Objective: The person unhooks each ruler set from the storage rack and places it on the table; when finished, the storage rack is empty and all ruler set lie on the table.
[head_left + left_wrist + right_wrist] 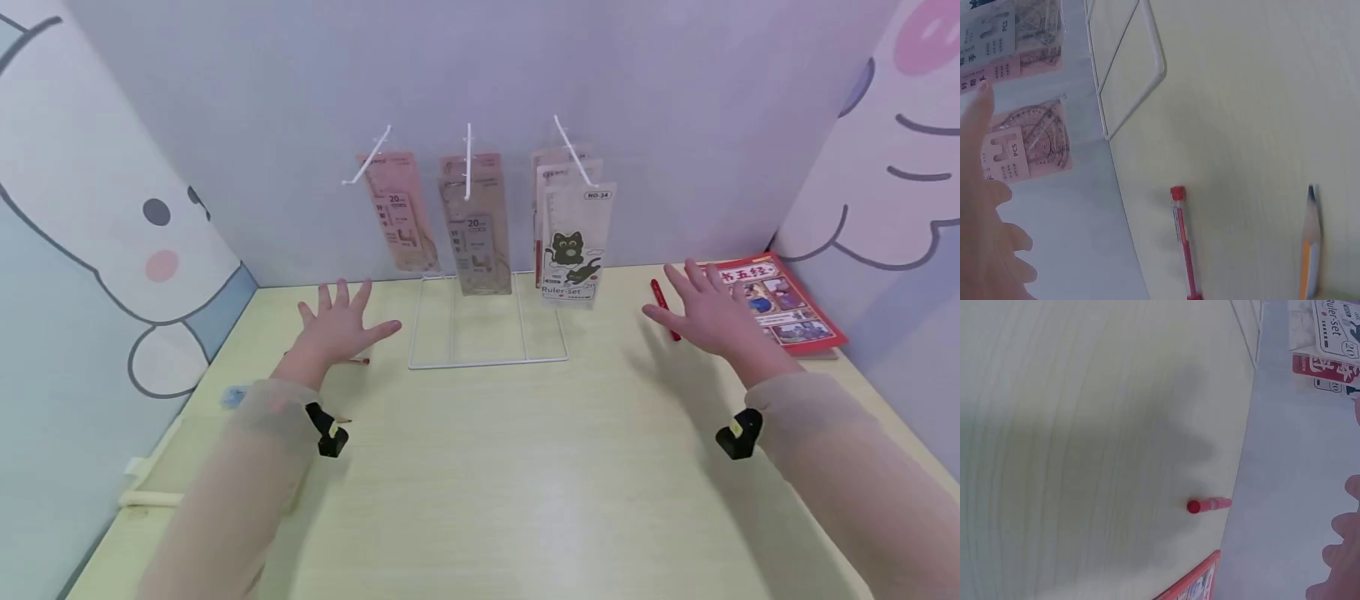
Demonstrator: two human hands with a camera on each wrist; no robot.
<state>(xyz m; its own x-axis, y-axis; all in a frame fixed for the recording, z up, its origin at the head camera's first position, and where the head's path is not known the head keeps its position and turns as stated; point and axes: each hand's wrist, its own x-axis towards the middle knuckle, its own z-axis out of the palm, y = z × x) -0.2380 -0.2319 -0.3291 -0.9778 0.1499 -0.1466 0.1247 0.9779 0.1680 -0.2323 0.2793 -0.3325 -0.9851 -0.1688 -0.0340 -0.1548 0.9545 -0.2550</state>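
My left hand (333, 329) is held above the table with its fingers spread, left of a white wire display stand (487, 363). On the right, my right hand (712, 317) also has spread fingers, over a red marker (657, 293) and close to a red-covered book (795, 308). Neither hand holds anything. Ruler-set packets hang on the stand's three hooks: a pink packet (399, 218) at left, grey-brown packets (478, 237) in the middle, white packets with black cats (573, 246) at right. The left wrist view shows a red-capped pen (1188, 262) and a pencil (1310, 262).
A small blue item (233, 396) lies by the left arm. Partly hidden behind that sleeve is a pale object with a cream bar (153, 499). Walls with cartoon animals enclose the table (510, 500) at the back and both sides.
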